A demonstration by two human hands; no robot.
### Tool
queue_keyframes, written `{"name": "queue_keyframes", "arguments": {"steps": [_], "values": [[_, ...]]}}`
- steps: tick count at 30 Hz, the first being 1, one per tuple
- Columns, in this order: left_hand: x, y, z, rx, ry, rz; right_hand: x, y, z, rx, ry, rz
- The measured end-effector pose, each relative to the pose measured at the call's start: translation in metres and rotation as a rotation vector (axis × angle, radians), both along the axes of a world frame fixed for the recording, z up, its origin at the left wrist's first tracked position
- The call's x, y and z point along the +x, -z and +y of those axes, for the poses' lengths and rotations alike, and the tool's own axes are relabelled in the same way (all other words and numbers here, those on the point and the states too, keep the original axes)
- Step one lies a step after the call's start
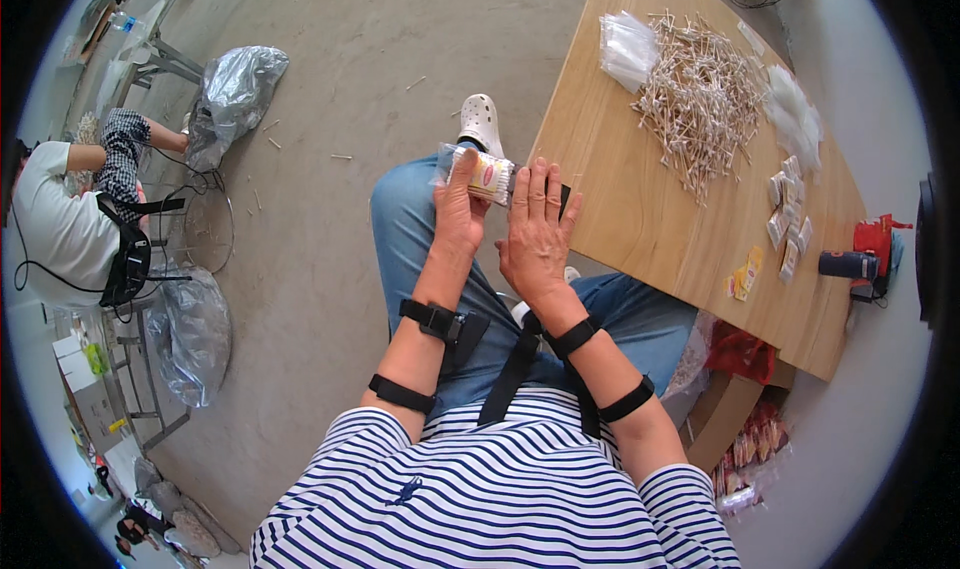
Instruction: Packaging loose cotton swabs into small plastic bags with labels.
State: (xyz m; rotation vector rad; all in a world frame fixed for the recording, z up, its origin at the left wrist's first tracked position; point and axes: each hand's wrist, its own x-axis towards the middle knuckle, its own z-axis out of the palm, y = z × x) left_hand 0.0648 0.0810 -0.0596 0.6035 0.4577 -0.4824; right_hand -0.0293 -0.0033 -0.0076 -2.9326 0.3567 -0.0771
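One clear packet (487,177) with a yellow-and-white label bearing a red oval mark rests in the left hand's (460,212) grasp above the lap, beside a table; the right hand (537,227) extends its fingers at the packet's end, its hold impossible to tell. On the wood-toned table (625,214) lie heaped cotton swabs (698,99), clear bags (627,51), small white packets (789,212) and yellow cards (744,274), their print too small to read. Silvery sacks (190,337) stand on the grey floor (310,239) near a seated co-worker (75,224).
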Motion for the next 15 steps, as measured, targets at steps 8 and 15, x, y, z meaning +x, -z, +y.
{"name": "queue_keyframes", "arguments": {"steps": [8,15], "values": [[-0.003,0.009,-0.013,0.014,-0.009,0.005,0.004,0.005,0.01,-0.056,-0.014,-0.024],[-0.001,0.025,-0.016,-0.059,-0.016,-0.018,0.011,0.005,0.006,-0.015,-0.056,0.0]]}}
